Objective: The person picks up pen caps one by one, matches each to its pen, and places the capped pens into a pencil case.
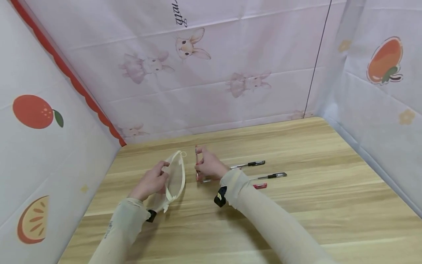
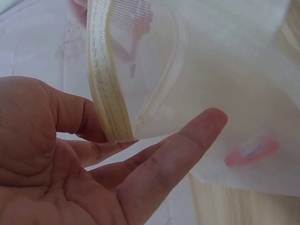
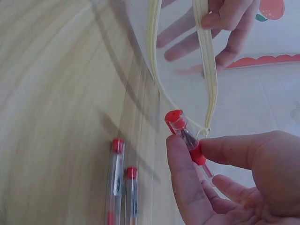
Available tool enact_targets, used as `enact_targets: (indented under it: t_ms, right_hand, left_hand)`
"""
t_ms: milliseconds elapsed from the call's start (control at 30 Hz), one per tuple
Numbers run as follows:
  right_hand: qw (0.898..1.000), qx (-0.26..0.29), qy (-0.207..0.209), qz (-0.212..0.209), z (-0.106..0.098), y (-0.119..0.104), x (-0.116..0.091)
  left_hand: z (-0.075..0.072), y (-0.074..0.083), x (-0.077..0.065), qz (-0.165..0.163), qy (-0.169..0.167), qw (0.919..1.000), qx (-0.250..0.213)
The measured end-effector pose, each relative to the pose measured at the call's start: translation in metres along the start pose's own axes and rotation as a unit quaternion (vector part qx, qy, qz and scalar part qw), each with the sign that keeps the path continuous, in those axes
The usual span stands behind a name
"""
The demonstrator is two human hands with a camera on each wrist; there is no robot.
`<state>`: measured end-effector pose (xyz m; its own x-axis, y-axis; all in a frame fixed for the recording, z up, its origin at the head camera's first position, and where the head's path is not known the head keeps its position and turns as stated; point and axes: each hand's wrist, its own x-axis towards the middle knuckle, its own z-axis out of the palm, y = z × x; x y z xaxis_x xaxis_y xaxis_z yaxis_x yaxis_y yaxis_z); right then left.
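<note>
My left hand grips one zipped edge of a pale see-through mesh pouch, whose mouth gapes toward the right. In the left wrist view the thumb and fingers pinch the cream zip. My right hand pinches a clear pen with a red cap between thumb and fingers, just right of the pouch's mouth. Through the mesh shows a red and clear piece; whether it lies inside or behind the pouch I cannot tell.
Beside my right forearm lie a black-capped pen, another black-capped pen and a red pen. Two pens with red ends, one longer, lie on the wooden table. Printed cloth walls enclose the table's far and side edges.
</note>
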<state>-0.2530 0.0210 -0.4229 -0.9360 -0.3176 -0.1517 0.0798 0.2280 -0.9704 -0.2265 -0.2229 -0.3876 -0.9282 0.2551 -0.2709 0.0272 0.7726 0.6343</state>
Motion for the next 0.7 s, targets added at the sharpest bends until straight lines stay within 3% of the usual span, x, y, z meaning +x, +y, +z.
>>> enact_targets:
  t_ms: [133,400,700]
  right_hand:
    - [1.000,0.019,0.001,-0.001,0.007,0.003,0.001]
    - [1.000,-0.023,0.004,-0.014,0.013,0.007,0.005]
    - [1.000,-0.022,0.010,-0.016,0.021,0.003,0.002]
  left_hand:
    - [0.002,-0.001,0.000,-0.003,0.003,1.0000,-0.003]
    - [0.004,-0.001,-0.001,-0.005,0.005,0.9999,-0.012]
    - [0.004,0.000,0.001,0.000,0.009,0.9999,-0.011]
